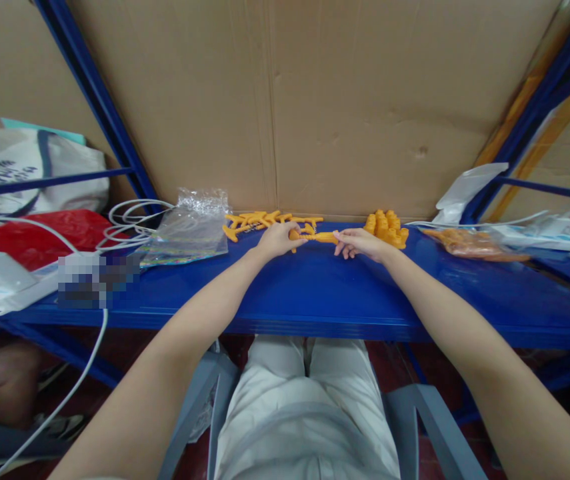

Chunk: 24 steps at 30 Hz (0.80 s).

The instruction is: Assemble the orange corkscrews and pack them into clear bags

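Between my hands, just above the blue tabletop (325,293), an orange plastic piece (323,237) lies roughly level. My left hand (279,240) is closed on its left end, the thumb along the near side. The right end is pinched by my right hand (359,243), whose lower fingers curl loosely. Behind my left hand spreads a pile of orange T-shaped parts (255,219) with dark bits among them. Several chunky orange pieces (385,228) stand grouped just behind my right hand. Fine detail of the held piece is too small to tell.
Clear plastic bags (189,227), coiled white cables (132,223), a power strip (29,283) and a red bag (59,233) are on the left. An orange-filled bag (475,245) and another power strip (555,237) lie right. Cardboard (275,100) stands behind. A person's leg shows lower left.
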Available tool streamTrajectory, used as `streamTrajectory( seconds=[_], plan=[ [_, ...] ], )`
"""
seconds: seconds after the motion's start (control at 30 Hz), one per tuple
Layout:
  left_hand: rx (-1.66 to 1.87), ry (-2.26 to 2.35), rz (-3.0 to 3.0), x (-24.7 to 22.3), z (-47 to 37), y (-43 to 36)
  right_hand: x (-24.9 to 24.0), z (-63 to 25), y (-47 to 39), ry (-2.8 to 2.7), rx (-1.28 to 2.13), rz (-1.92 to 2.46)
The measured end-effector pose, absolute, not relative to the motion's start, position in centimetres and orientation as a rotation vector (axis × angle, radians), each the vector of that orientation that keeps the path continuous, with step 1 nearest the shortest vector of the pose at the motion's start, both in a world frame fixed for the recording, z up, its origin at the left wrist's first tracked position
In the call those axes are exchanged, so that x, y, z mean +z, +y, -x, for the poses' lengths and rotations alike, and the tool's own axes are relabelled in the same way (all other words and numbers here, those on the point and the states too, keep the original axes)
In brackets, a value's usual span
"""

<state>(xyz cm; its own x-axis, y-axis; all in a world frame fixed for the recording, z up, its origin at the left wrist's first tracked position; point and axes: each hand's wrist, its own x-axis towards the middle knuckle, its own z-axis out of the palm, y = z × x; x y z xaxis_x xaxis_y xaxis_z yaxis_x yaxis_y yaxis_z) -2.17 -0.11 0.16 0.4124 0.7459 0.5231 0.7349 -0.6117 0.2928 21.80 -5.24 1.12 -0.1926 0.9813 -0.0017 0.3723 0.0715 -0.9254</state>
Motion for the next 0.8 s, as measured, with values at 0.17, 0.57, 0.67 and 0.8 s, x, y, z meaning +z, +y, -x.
streamTrajectory(
  seconds=[0.17, 0.57, 0.67, 0.8],
  plan=[
    [1.009, 1.334, -2.619, 0.15, 2.13, -0.17, 1.35, -21.78, -5.49, -1.629, 1.134, 1.369],
    [1.070, 1.240, -2.566, 0.41, 2.09, -0.23, 0.85, -21.87, -4.61, -1.592, 1.006, 1.224],
    [1.068, 1.246, -2.564, 0.45, 2.10, -0.24, 0.79, -22.18, -4.58, -1.648, 1.029, 1.162],
    [1.073, 1.254, -2.597, 0.70, 2.05, -0.61, 1.31, -22.36, -4.98, -1.707, 1.038, 1.190]
  ],
)
